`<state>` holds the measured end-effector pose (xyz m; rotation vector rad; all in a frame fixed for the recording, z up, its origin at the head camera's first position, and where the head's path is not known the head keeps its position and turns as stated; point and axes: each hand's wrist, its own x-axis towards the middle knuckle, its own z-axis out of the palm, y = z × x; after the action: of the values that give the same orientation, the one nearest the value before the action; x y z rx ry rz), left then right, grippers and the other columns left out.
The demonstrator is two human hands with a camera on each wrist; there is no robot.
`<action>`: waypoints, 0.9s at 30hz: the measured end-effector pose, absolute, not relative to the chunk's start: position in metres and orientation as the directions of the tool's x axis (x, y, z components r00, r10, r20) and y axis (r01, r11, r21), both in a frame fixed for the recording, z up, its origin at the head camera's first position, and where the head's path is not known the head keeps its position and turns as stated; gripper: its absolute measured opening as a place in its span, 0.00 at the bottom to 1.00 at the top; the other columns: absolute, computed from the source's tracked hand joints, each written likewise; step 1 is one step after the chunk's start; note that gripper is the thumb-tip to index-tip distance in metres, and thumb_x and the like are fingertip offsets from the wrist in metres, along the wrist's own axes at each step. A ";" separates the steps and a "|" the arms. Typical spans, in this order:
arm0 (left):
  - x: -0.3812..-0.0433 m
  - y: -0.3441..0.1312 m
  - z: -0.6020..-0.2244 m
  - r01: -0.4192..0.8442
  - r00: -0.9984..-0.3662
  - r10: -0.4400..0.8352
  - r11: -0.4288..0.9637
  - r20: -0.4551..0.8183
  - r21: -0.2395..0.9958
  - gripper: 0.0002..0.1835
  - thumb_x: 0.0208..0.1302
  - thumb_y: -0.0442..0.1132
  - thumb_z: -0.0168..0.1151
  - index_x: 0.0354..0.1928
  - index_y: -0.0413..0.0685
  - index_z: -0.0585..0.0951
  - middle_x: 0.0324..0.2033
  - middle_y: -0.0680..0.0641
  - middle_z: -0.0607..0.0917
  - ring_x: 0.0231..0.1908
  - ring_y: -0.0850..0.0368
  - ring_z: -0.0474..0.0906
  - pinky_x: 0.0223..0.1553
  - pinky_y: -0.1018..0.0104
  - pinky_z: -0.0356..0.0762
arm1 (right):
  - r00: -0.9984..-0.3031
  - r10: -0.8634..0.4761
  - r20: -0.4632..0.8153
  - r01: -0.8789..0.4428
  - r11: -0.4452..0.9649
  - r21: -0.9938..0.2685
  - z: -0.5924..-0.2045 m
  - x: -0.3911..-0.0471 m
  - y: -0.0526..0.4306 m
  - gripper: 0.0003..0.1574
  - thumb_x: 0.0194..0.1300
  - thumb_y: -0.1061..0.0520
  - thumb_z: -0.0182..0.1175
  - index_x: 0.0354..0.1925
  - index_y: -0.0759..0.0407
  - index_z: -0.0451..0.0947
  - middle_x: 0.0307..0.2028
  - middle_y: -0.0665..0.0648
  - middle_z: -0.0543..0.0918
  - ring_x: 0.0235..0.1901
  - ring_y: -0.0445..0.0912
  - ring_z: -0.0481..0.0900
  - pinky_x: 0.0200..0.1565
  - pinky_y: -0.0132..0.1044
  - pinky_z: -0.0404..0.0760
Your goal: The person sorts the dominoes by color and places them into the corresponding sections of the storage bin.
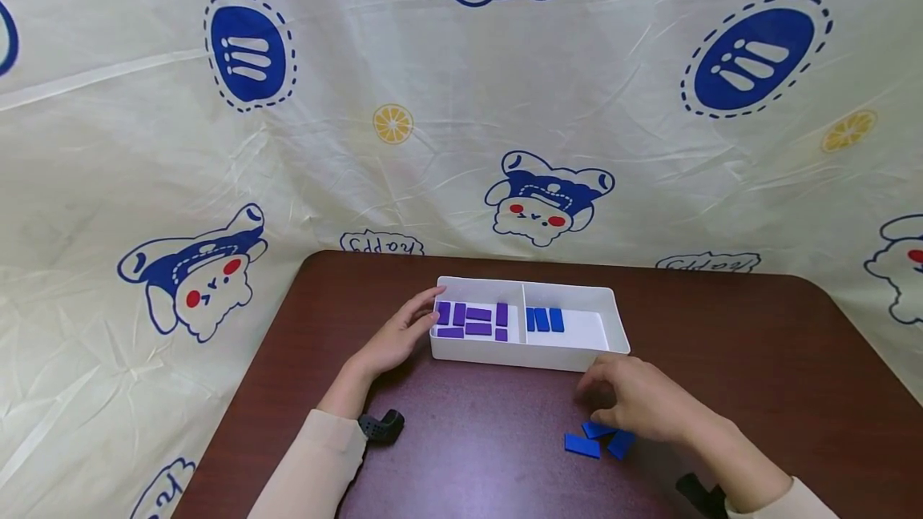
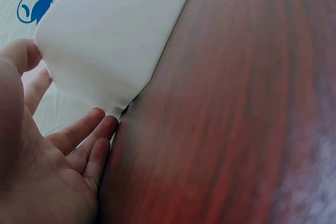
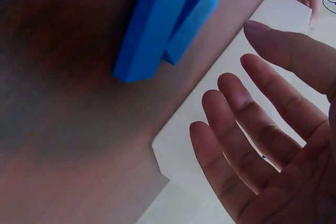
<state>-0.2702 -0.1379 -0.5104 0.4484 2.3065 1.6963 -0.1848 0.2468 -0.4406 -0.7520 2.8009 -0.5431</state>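
A white two-compartment box (image 1: 505, 353) stands on the table. Its left compartment holds several flat purple blocks (image 1: 478, 328); three blue blocks (image 1: 542, 319) stand side by side in the right one. My left hand (image 1: 392, 340) touches the box's left end with fingers fairly straight, and the left wrist view shows its thumb and fingertips against the white wall. Near the front right corner, my right hand (image 1: 644, 396) hovers with nothing in it. Below it lie three loose blue blocks (image 1: 582, 445), close together. In the right wrist view its fingers (image 3: 252, 108) are spread and gently bent.
The dark brown wooden table (image 1: 461, 431) runs back to a pale printed sheet (image 1: 404, 183) behind it. A black wrist strap (image 1: 384, 427) is on the left wrist, another (image 1: 701, 495) on the right.
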 end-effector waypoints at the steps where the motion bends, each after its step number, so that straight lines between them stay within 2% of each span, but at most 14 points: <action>1: -0.270 -0.138 -0.510 0.106 -0.923 0.384 0.280 -0.010 0.954 0.27 0.82 0.49 0.51 0.78 0.71 0.63 0.76 0.41 0.65 0.74 0.42 0.66 0.74 0.40 0.64 | -0.849 -0.521 -0.089 -0.450 0.800 -0.396 -0.442 -0.184 0.247 0.18 0.50 0.54 0.81 0.40 0.41 0.88 0.40 0.40 0.83 0.39 0.39 0.78 0.39 0.36 0.78; 6: -0.270 -0.137 -0.509 0.130 -0.921 0.390 0.287 0.008 0.949 0.27 0.82 0.47 0.51 0.79 0.66 0.63 0.75 0.41 0.66 0.73 0.42 0.67 0.74 0.40 0.64 | -0.834 -0.543 -0.099 -0.469 0.791 -0.393 -0.446 -0.181 0.247 0.20 0.48 0.53 0.82 0.42 0.41 0.88 0.40 0.40 0.82 0.38 0.37 0.77 0.37 0.34 0.76; 21: -0.270 -0.138 -0.511 0.121 -0.920 0.393 0.294 -0.005 0.948 0.27 0.82 0.49 0.51 0.78 0.70 0.63 0.75 0.41 0.66 0.73 0.42 0.67 0.74 0.39 0.64 | -0.833 -0.532 -0.150 -0.434 0.798 -0.418 -0.455 -0.178 0.247 0.20 0.49 0.55 0.81 0.42 0.41 0.88 0.39 0.40 0.82 0.38 0.37 0.78 0.38 0.33 0.78; 27: -0.272 -0.139 -0.510 0.129 -0.918 0.397 0.294 0.002 0.947 0.28 0.82 0.47 0.50 0.79 0.65 0.62 0.75 0.40 0.66 0.73 0.41 0.67 0.74 0.40 0.64 | -0.829 -0.540 -0.148 -0.446 0.797 -0.407 -0.454 -0.180 0.246 0.19 0.52 0.55 0.81 0.43 0.43 0.88 0.40 0.40 0.83 0.38 0.38 0.79 0.39 0.34 0.79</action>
<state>-0.2717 -0.1387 -0.5099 0.4837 2.3292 1.6700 -0.1800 0.2462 -0.4535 -0.7629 2.7296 -0.5255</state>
